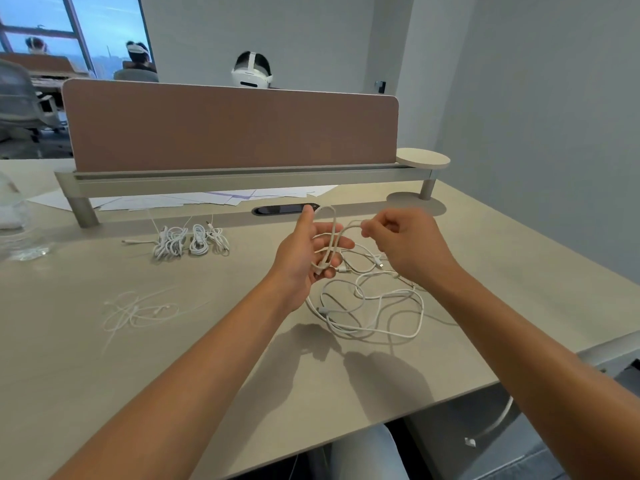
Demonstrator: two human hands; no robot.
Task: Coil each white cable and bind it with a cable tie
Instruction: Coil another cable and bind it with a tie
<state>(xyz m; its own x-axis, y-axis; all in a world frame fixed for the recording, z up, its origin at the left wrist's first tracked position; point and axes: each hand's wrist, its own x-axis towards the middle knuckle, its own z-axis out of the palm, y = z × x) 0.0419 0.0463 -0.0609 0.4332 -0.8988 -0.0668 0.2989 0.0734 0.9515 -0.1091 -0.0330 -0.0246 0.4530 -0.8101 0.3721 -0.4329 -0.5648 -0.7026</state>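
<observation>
My left hand is raised above the desk, palm turned right, with a loop of white cable lying across its fingers and one end held low in the palm. My right hand pinches the same cable just to the right of that loop. The remaining length trails down into a loose tangle of white cable on the desk below both hands. Three bundled white cables lie in a row at the back left. Thin white cable ties are scattered at the front left.
A brown divider panel on a raised rail closes the back of the desk. Papers lie under the rail, beside a dark cable slot. A clear plastic bag sits at far left. People with headsets sit behind the divider.
</observation>
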